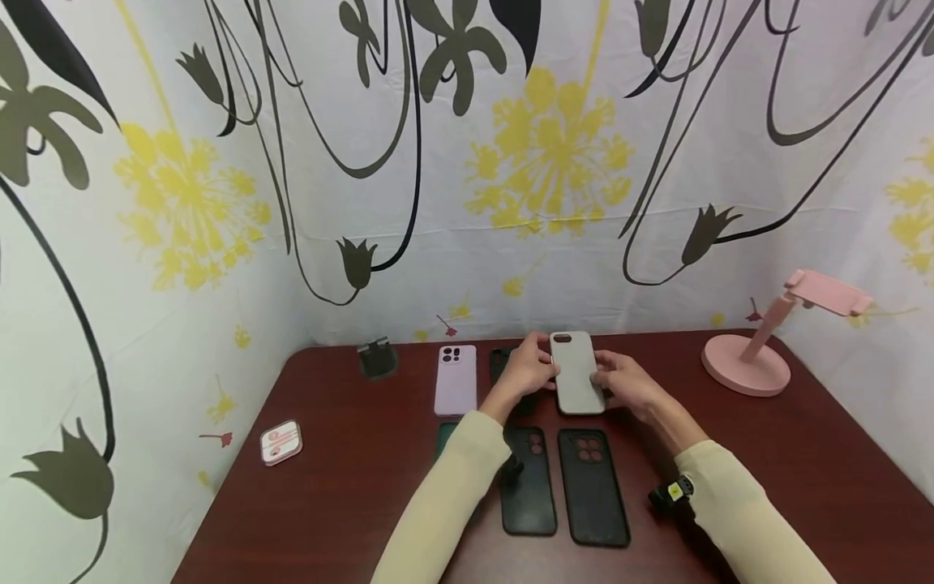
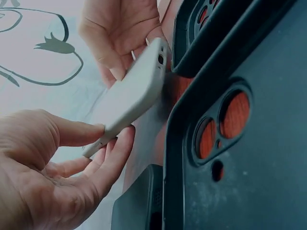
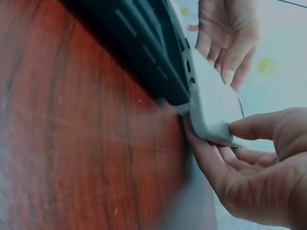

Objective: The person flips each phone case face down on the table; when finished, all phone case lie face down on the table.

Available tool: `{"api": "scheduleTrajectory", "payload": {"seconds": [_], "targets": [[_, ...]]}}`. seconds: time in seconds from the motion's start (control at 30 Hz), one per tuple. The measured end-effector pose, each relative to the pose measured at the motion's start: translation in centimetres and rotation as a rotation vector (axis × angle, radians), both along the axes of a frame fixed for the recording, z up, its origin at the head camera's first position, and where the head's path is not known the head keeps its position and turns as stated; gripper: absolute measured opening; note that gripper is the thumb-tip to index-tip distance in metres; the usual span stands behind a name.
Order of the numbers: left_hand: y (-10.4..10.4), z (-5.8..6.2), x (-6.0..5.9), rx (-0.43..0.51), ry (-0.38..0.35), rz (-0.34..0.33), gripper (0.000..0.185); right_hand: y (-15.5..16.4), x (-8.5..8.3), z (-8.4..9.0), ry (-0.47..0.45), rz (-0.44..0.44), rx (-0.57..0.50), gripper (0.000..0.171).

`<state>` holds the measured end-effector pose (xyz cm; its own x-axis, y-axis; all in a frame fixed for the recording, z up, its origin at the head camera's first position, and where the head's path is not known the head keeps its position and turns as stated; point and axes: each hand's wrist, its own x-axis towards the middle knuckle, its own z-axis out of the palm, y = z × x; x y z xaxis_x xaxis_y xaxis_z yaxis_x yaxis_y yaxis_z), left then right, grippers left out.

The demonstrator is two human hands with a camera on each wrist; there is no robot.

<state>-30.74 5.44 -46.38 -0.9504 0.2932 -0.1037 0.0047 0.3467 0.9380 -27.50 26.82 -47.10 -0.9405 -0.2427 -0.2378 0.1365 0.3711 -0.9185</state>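
Both hands hold a white phone case (image 1: 576, 377) near the back of the table. My left hand (image 1: 529, 369) pinches its left edge, with the thumb on one face and fingers beneath, as the left wrist view shows. On the opposite edge my right hand (image 1: 631, 385) pinches it the same way, the thumb (image 3: 254, 125) resting on the white face. The camera cutout is at the top left in the head view. A dark case (image 1: 499, 361) lies just left, partly hidden behind the left hand. Beyond it is a lilac case (image 1: 456, 381).
Two black cases, one at left (image 1: 529, 495) and one at right (image 1: 594, 487), lie in front. A green case (image 1: 443, 434) is mostly under the left sleeve. A pink stand (image 1: 747, 365) occupies the back right, a dark folding stand (image 1: 377, 358) the back left. A small square box (image 1: 280, 443) lies left.
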Motion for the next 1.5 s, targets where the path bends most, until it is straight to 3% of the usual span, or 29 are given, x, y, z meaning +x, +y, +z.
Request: {"api": "scheduleTrajectory", "payload": {"seconds": [0.13, 0.37, 0.77, 1.13, 1.5], "targets": [[0.4, 0.0, -0.3, -0.071, 0.048, -0.003, 0.059, 0.1, -0.1, 0.0, 0.045, -0.036, 0.084, 0.065], [0.4, 0.0, -0.3, -0.120, 0.030, 0.022, 0.060, 0.0, -0.4, 0.3, 0.081, -0.008, 0.164, 0.067], [0.9, 0.3, -0.4, -0.395, 0.029, 0.077, 0.050, -0.8, -0.5, -0.7, 0.135, -0.040, 0.255, 0.059], [1.0, 0.3, -1.0, -0.467, 0.037, 0.084, 0.049, -0.8, -0.7, -0.8, 0.139, -0.056, 0.257, 0.057], [0.8, -0.1, -1.0, -0.424, 0.048, 0.073, 0.049, -0.9, -0.6, -0.6, 0.152, -0.075, 0.288, 0.053]]}}
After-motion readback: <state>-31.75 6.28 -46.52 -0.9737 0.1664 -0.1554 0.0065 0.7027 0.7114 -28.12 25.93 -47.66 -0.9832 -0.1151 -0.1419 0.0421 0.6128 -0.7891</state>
